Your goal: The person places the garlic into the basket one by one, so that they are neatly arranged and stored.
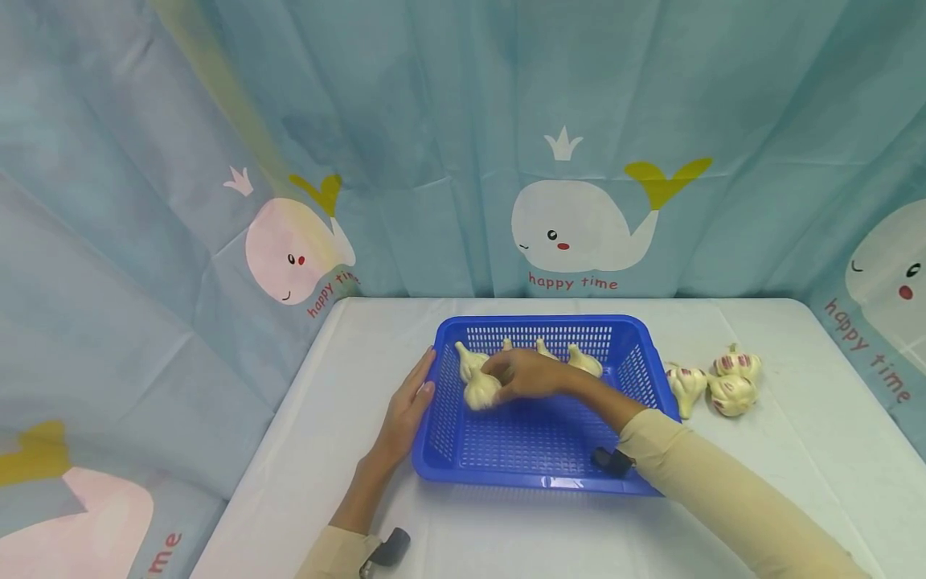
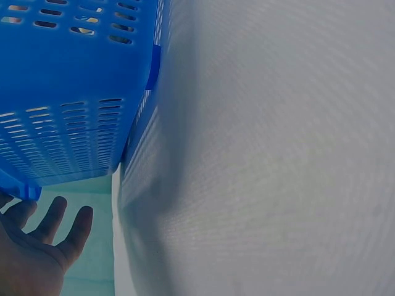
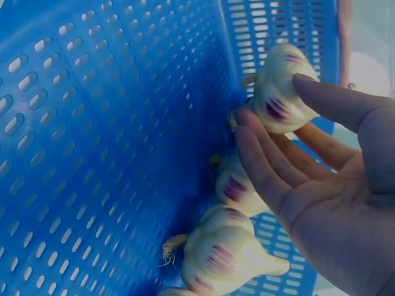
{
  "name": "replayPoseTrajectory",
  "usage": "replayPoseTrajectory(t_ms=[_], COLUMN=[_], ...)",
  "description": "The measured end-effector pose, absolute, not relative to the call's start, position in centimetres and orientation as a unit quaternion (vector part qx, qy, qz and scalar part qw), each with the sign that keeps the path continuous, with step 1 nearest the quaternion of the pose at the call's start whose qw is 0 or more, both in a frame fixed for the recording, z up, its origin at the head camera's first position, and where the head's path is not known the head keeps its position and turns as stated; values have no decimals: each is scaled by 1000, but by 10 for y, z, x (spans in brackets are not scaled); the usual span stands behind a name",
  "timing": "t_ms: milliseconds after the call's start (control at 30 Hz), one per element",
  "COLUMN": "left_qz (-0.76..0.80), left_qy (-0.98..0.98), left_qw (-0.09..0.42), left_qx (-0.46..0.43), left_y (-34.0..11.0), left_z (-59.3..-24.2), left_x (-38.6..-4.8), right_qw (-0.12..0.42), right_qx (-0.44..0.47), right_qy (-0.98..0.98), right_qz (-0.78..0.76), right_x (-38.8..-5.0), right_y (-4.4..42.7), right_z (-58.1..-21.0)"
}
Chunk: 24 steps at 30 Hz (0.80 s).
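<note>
A garlic bulb point(image 1: 481, 392) is in my right hand point(image 1: 534, 374), over the left part of a blue plastic basket point(image 1: 535, 482). In the right wrist view, thumb and fingers pinch this purple-streaked bulb point(image 3: 284, 92). Another bulb point(image 1: 469, 362) lies just behind it, and several more, such as this bulb point(image 1: 584, 361), line the basket's far side, partly hidden by my right hand. My left hand point(image 1: 401, 414) rests against the basket's left side. Its fingers point(image 2: 79, 231) look fairly straight and spread in the left wrist view.
Right of the basket, three garlic bulbs point(image 1: 732, 394) lie close together on the white tabletop point(image 1: 318, 402). A blue curtain point(image 1: 434, 161) printed with whales hangs behind and beside the table.
</note>
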<state>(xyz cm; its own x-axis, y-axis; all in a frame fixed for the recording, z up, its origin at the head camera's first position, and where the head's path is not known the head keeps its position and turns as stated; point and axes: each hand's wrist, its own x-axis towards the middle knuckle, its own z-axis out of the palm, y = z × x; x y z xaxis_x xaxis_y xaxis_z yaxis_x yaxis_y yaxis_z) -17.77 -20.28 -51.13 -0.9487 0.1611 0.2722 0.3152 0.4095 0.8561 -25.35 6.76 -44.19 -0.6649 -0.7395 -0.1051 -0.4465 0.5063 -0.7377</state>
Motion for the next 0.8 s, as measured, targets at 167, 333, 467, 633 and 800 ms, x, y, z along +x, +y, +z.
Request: replayPoseTrajectory(t_ms=[167, 333, 467, 633, 800], left_qz=[-522, -523, -523, -524, -524], left_qy=[-838, -837, -837, -837, -837], left_qw=[75, 77, 77, 77, 75], left_qx=[-140, -140, -140, -138, -138], left_y=[-203, -203, -203, -203, -203], left_z=[-512, -513, -512, -512, -511], left_x=[-178, -179, -178, -178, -178], right_qw=[208, 213, 212, 206, 202], right_qx=[-354, -350, -356, -359, -357], right_qy=[848, 847, 844, 845, 852], right_qz=[-335, -340, -342, -337, -326], right_x=[-256, -256, -256, -256, -255], right_y=[64, 61, 58, 56, 54], right_z=[-445, -448, -449, -450, -452])
